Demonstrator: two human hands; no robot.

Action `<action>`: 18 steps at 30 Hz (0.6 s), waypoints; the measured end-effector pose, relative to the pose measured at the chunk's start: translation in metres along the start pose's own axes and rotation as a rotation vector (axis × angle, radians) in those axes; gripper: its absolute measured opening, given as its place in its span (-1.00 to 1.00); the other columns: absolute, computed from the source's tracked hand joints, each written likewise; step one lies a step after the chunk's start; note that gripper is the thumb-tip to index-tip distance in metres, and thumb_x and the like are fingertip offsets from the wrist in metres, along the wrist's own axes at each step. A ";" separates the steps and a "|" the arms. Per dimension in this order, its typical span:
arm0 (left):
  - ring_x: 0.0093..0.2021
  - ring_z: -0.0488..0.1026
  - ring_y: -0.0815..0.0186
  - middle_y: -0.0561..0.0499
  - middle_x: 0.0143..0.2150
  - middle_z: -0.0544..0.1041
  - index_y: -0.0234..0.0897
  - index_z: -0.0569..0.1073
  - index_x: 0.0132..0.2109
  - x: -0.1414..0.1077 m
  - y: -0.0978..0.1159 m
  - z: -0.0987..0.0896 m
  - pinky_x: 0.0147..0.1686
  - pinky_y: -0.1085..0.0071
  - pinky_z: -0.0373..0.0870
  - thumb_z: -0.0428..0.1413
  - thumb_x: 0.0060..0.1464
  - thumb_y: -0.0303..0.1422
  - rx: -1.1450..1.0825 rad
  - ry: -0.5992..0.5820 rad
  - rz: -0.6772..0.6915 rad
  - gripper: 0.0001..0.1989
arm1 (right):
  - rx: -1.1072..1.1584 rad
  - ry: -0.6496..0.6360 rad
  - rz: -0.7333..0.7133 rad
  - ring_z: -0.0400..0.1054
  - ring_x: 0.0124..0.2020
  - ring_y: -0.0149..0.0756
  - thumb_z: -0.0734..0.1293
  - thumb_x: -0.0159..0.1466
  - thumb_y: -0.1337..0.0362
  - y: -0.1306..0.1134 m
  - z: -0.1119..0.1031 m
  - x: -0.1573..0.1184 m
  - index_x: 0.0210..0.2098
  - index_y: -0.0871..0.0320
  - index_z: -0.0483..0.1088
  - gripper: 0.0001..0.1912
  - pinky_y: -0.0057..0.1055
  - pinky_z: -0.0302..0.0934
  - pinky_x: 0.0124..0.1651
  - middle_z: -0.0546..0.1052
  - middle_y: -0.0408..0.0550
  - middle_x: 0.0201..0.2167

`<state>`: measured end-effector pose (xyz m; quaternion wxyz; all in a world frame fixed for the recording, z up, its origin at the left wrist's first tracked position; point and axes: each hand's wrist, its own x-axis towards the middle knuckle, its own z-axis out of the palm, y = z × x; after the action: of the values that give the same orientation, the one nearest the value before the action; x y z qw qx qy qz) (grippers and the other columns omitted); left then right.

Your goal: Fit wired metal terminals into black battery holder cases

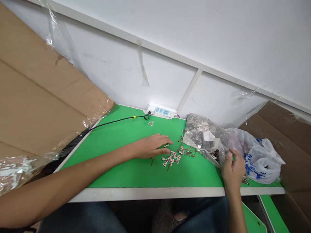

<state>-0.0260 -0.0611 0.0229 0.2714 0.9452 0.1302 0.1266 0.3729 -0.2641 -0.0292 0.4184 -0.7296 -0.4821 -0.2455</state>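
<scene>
On the green table top, my left hand [154,146] rests with its fingers apart, holding nothing, just beside a scatter of small metal parts [172,158]. Thin copper-coloured pieces [188,151] lie among and to the right of them. My right hand [233,166] pinches the front edge of a clear plastic bag [202,129]. Dark and silvery small parts show inside the bag near its mouth, and a white paper label [209,136] is visible in it.
A white power strip [162,110] with a black cable [116,121] stands by the wall. A few small parts [151,123] lie in front. White bag with blue print [262,161] sits at right. Cardboard [48,87] leans at left, more cardboard [286,129] at right.
</scene>
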 end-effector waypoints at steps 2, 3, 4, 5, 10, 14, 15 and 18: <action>0.44 0.38 0.00 -0.09 0.44 0.47 -0.11 0.37 0.43 -0.001 0.000 -0.003 0.41 0.13 0.26 -0.27 0.45 0.22 -0.088 0.039 -0.032 -0.26 | 0.008 0.012 0.003 0.37 0.32 0.24 0.12 0.53 -0.12 -0.003 -0.001 -0.001 0.22 0.36 0.48 -0.32 0.19 0.17 0.37 0.55 0.42 0.18; 0.41 0.40 0.01 -0.10 0.43 0.46 -0.12 0.36 0.44 -0.002 -0.001 -0.004 0.39 0.14 0.30 -0.30 0.44 0.24 -0.115 0.052 -0.040 -0.23 | 0.014 0.014 -0.001 0.37 0.33 0.25 0.13 0.53 -0.12 -0.004 -0.002 -0.002 0.22 0.35 0.47 -0.32 0.20 0.17 0.37 0.55 0.41 0.18; 0.41 0.41 0.00 -0.11 0.43 0.46 -0.13 0.35 0.44 -0.002 -0.001 -0.005 0.38 0.15 0.30 -0.30 0.42 0.27 -0.125 0.056 -0.037 -0.19 | 0.021 0.016 -0.012 0.36 0.34 0.25 0.14 0.53 -0.11 -0.005 -0.002 -0.002 0.23 0.34 0.47 -0.34 0.20 0.17 0.37 0.55 0.41 0.19; 0.41 0.40 -0.01 -0.12 0.43 0.46 -0.13 0.36 0.44 -0.002 -0.002 -0.005 0.39 0.14 0.28 -0.29 0.39 0.30 -0.120 0.049 -0.022 -0.17 | 0.030 0.016 -0.029 0.36 0.35 0.24 0.15 0.53 -0.10 -0.006 -0.003 -0.003 0.23 0.33 0.47 -0.35 0.20 0.17 0.38 0.55 0.40 0.19; 0.46 0.33 -0.03 -0.16 0.42 0.47 -0.16 0.50 0.29 0.000 -0.002 -0.003 0.49 0.06 0.12 -0.22 0.35 0.33 -0.062 0.001 0.085 -0.18 | 0.150 0.017 -0.089 0.40 0.34 0.18 0.22 0.52 -0.02 -0.005 -0.003 -0.001 0.16 0.31 0.52 -0.47 0.18 0.19 0.41 0.59 0.34 0.15; 0.43 0.38 0.01 -0.19 0.38 0.51 -0.19 0.53 0.25 0.002 0.002 -0.004 0.45 0.06 0.19 -0.33 0.38 0.30 -0.081 0.018 0.076 -0.15 | 0.323 0.044 0.058 0.44 0.30 0.21 0.23 0.53 0.00 -0.024 -0.016 0.005 0.17 0.29 0.52 -0.49 0.28 0.21 0.39 0.57 0.33 0.18; 0.43 0.39 0.02 -0.19 0.38 0.52 -0.19 0.54 0.23 0.002 0.003 -0.004 0.45 0.06 0.20 -0.36 0.39 0.29 -0.087 0.023 0.072 -0.14 | 0.345 0.025 0.047 0.42 0.33 0.23 0.26 0.51 0.02 -0.035 -0.023 0.005 0.18 0.27 0.52 -0.51 0.30 0.19 0.40 0.56 0.32 0.20; 0.42 0.40 0.03 -0.21 0.31 0.58 -0.23 0.57 0.17 0.003 0.004 -0.004 0.45 0.08 0.22 -0.43 0.38 0.29 -0.109 0.019 0.090 -0.09 | 0.335 -0.007 -0.154 0.37 0.38 0.27 0.38 0.43 0.12 -0.081 -0.049 -0.007 0.13 0.22 0.56 -0.62 0.34 0.12 0.45 0.55 0.27 0.22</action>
<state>-0.0236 -0.0612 0.0286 0.3155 0.9326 0.0832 0.1545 0.2983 -0.2939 0.0219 0.5124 -0.6117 -0.5719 -0.1905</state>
